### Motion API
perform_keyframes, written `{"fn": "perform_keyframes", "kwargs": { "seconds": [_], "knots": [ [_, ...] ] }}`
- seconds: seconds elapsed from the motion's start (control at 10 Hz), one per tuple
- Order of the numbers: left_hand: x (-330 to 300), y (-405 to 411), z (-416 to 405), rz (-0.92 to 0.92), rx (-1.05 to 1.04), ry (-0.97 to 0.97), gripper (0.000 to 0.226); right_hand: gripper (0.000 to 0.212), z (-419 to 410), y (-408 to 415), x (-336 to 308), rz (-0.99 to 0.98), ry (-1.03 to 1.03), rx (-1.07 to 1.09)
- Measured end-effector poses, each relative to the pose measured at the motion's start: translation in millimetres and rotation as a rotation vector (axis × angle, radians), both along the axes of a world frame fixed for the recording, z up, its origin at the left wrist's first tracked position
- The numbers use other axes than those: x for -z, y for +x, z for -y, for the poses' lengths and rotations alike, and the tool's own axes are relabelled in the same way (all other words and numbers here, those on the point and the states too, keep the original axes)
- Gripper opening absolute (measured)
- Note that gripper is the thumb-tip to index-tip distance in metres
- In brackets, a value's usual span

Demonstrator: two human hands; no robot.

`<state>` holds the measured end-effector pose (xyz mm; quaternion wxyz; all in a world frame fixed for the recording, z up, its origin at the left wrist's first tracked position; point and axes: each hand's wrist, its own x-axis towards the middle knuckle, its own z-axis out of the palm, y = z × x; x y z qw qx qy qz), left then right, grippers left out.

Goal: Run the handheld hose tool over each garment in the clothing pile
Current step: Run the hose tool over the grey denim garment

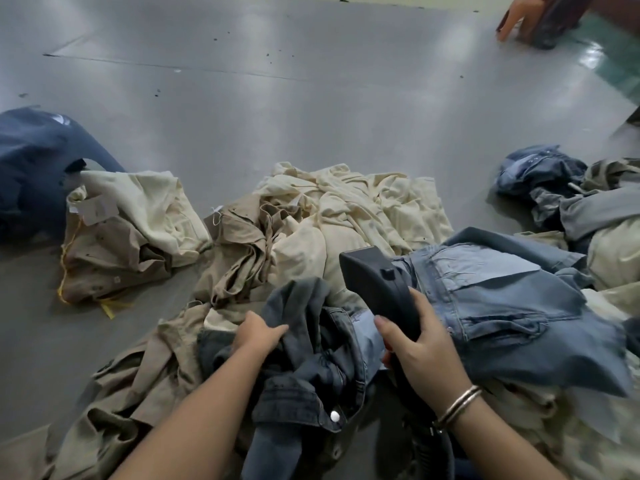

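Denim lies nearest us: a dark grey denim garment [311,368] bunched at the bottom of the view, with our left hand [258,336] curled into its folds, gripping the cloth. Just beside it our right hand [420,355] is wrapped round the handle of the black handheld hose tool [379,287], a pair of metal bangles [459,403] on the wrist. We see the tool's long axis run from the lower right, at our palm, up and to the left, away from us; its broad flat head points that way and sits over the edge of a light blue denim garment [512,299], though we cannot tell whether it touches the fabric. A dark hose [427,441] trails down from the handle toward us.

Beyond our hands the clothing pile [332,216] spreads out in cream and khaki pieces, with a separate folded cream and tan heap [128,230] to the left and more blue denim [540,174] to the right. A navy garment [31,168] lies at the far left. Everything rests on a smooth grey floor [277,81], glossy with light reflections and speckled with dark spots, turning green at the far right corner.
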<state>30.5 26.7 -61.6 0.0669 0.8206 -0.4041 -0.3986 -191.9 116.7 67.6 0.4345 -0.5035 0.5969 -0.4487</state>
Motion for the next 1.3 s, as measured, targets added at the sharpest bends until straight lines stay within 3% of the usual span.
{"fn": "perform_keyframes", "kwargs": {
  "seconds": [0.1,0.2,0.3,0.5,0.6,0.7,0.8,0.9,1.0,1.1,1.2,1.3],
  "knots": [
    [-30.7,-13.1,13.6,-0.122,0.041,-0.377,0.016,0.028,4.8,-2.4,-16.9,0.005,-0.069,0.030],
    [-118.5,-17.4,44.9,-0.551,-0.307,-0.730,0.023,0.021,5.3,-10.1,-38.9,0.087,-0.136,0.116],
    [-211.7,-8.6,65.1,-0.878,-0.306,-0.936,0.018,0.018,-2.7,-19.4,-58.2,0.214,-0.164,0.183],
    [-308.2,6.8,96.4,-0.960,-0.318,-1.091,0.040,0.019,-14.1,-28.3,-75.2,0.286,-0.197,0.275],
    [-308.4,11.6,86.4,-0.661,0.011,-1.017,0.036,0.022,-14.1,-27.9,-78.8,0.281,-0.200,0.290],
    [-299.9,15.9,68.6,-0.768,0.062,-1.083,0.027,0.026,-12.5,-26.4,-82.1,0.300,-0.203,0.276],
    [-255.0,10.2,48.4,-0.980,0.040,-0.985,0.019,0.026,-8.4,-20.0,-85.2,0.297,-0.224,0.271],
    [-144.7,0.4,6.2,0.004,0.960,-0.506,0.027,0.021,-5.7,-15.3,-81.3,0.258,-0.207,0.207],
    [-55.8,-0.6,-44.3,0.192,1.446,0.244,0.055,0.021,-5.3,-11.1,-66.7,0.172,-0.118,0.163],
    [-23.5,13.1,-61.0,-0.132,0.996,0.095,0.042,0.015,-9.0,-9.8,-52.0,0.120,-0.072,0.132],
    [-13.9,31.0,-52.5,-0.089,0.329,-0.201,0.033,0.017,-13.3,-9.0,-43.5,0.103,-0.021,0.109],
    [-24.4,41.9,-32.5,0.134,0.037,-0.527,0.053,0.023,-13.3,-4.3,-35.9,0.062,0.010,0.081]
  ]
}}
